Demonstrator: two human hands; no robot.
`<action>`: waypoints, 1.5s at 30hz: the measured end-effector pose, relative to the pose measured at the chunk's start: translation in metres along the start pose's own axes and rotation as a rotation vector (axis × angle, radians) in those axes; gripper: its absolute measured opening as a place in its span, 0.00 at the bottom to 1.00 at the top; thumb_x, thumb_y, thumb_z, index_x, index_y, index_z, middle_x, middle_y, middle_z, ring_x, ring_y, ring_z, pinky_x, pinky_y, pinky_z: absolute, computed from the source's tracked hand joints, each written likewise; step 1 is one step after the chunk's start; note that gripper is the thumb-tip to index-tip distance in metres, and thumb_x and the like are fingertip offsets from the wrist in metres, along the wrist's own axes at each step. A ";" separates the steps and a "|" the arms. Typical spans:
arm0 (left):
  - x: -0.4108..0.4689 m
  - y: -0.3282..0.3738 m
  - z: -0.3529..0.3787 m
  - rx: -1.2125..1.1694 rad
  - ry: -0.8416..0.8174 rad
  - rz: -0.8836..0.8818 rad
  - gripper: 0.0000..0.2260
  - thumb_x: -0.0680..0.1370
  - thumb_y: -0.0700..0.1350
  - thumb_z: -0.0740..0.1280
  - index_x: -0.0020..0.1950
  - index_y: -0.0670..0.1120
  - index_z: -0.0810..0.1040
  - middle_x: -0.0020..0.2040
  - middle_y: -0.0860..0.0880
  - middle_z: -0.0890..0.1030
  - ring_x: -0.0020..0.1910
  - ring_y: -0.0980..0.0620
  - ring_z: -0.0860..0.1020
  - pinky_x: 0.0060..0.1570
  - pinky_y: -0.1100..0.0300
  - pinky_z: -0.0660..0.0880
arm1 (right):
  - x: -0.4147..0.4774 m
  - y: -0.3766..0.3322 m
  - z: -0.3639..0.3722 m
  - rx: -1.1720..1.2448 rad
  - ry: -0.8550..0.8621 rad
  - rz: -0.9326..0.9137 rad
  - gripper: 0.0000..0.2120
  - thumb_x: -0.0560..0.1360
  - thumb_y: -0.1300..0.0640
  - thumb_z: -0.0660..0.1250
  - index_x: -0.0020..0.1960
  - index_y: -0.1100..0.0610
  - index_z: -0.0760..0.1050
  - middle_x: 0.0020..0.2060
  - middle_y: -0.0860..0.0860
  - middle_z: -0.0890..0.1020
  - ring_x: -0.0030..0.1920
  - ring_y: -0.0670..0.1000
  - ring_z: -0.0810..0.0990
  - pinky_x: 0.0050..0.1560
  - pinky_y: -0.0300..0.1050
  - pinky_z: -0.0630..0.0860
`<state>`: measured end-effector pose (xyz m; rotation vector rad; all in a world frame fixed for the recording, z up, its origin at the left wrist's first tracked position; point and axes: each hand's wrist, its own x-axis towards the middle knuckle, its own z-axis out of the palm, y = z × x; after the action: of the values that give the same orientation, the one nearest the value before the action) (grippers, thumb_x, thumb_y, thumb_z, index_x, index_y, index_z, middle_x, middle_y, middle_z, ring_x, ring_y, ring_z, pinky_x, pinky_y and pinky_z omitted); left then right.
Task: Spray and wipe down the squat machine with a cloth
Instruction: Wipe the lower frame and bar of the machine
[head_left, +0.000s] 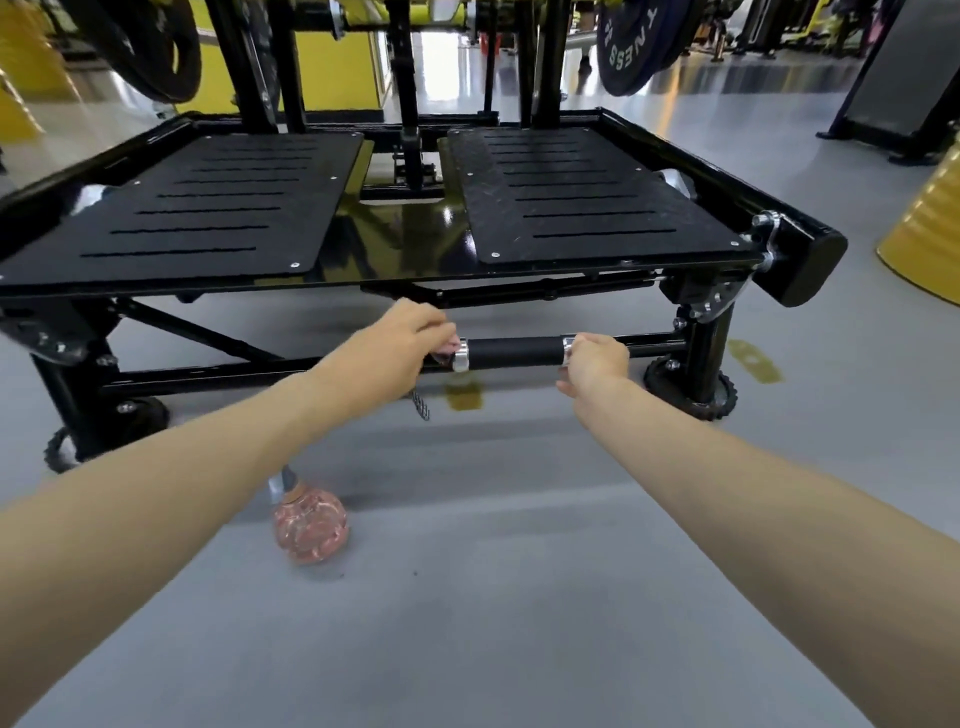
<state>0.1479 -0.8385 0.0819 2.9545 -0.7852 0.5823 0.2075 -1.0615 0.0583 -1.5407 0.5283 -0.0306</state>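
The black squat machine (571, 187) fills the upper half of the view, with two slotted foot plates on a low frame. A black handle bar (514, 352) with silver end collars runs along the frame's front, below the plates. My left hand (410, 343) is shut on a pink cloth (448, 349), pressed against the bar's left collar; a dark strip hangs below the hand. My right hand (597, 361) grips the bar at its right collar. A pink, bumpy spray bottle (310, 525) lies on the floor under my left forearm.
Grey gym floor (519, 597) spreads in front of the machine. Black toothed feet (717, 397) support the frame corners. Weight plates (639, 41) hang at the upper left and right. A yellow barrel (930, 228) stands at the right edge.
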 end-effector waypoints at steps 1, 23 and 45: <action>-0.002 0.002 0.006 -0.005 -0.056 0.006 0.25 0.70 0.27 0.66 0.67 0.38 0.72 0.63 0.41 0.73 0.60 0.42 0.70 0.47 0.46 0.78 | -0.001 0.001 0.001 -0.002 0.012 -0.002 0.10 0.77 0.62 0.56 0.49 0.53 0.75 0.45 0.53 0.78 0.41 0.54 0.76 0.52 0.52 0.78; -0.051 0.043 0.002 -1.432 0.217 -1.236 0.10 0.76 0.28 0.59 0.43 0.40 0.75 0.34 0.45 0.81 0.34 0.50 0.81 0.33 0.66 0.78 | -0.122 0.060 0.081 0.203 -0.787 0.427 0.18 0.83 0.48 0.50 0.45 0.50 0.76 0.35 0.53 0.84 0.38 0.51 0.84 0.49 0.50 0.76; -0.105 -0.021 0.045 -0.888 -0.119 -1.634 0.10 0.80 0.48 0.63 0.53 0.41 0.72 0.36 0.46 0.72 0.36 0.46 0.72 0.35 0.58 0.67 | -0.117 0.098 0.130 -0.132 -0.521 0.355 0.09 0.75 0.67 0.66 0.55 0.62 0.73 0.48 0.59 0.80 0.40 0.54 0.78 0.46 0.48 0.78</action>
<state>0.0898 -0.7757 0.0035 1.8154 1.0811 -0.1064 0.1183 -0.8947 -0.0063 -1.4869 0.3810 0.6719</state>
